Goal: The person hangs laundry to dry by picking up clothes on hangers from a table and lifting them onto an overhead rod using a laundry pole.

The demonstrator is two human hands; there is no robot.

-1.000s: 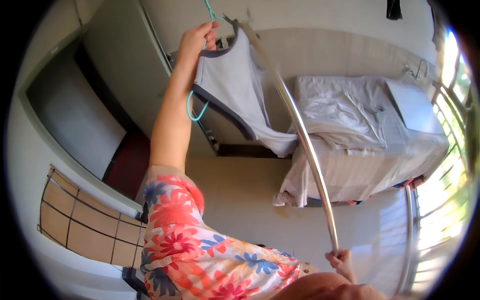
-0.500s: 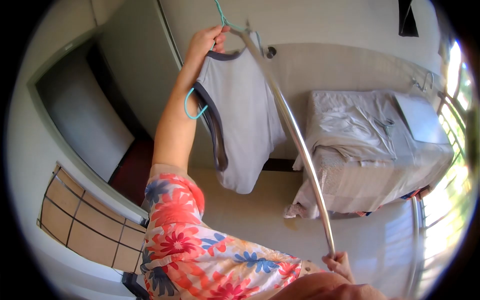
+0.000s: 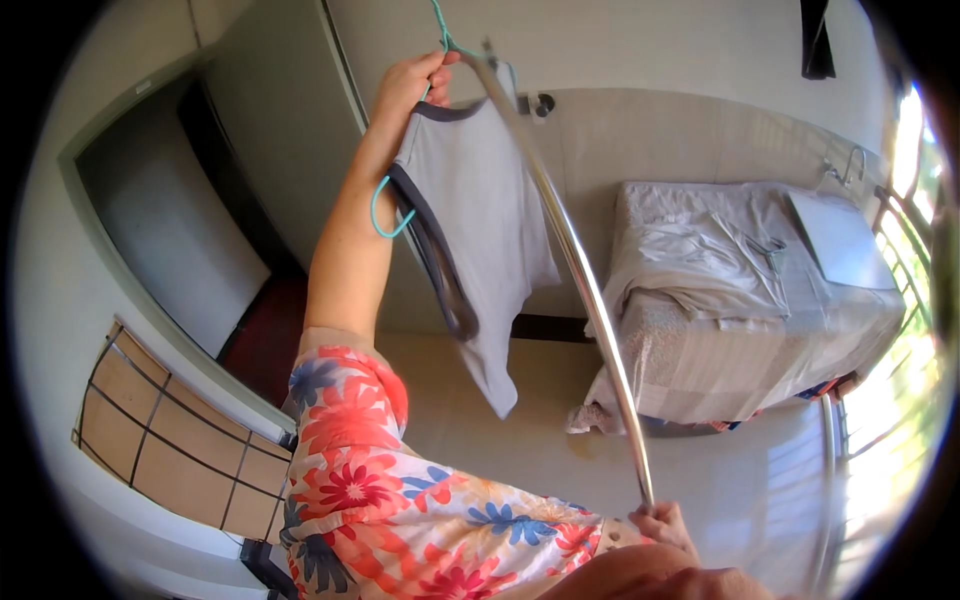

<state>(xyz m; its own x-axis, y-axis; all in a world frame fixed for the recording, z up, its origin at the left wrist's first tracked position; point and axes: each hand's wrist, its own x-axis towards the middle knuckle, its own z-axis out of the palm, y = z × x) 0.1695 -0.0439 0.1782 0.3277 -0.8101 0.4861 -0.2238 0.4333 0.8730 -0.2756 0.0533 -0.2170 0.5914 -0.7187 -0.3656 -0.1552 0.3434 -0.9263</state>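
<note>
With my left hand (image 3: 408, 82) raised overhead and closed around the teal hanger (image 3: 392, 208) at its neck, I hold a grey sleeveless top (image 3: 478, 220) high beside the wall, its hem hanging free above the pale floor (image 3: 500, 440). The risk, as I judge it, is the top sliding off the hanger's arm, since it hangs lopsided, or the hook missing whatever the steel pole (image 3: 575, 260) lifts it toward. Low at the right, my right hand (image 3: 660, 525) is wrapped tight around the pole's lower end; its tip touches the hanger's hook. A covered bed (image 3: 760, 300) stands beyond.
</note>
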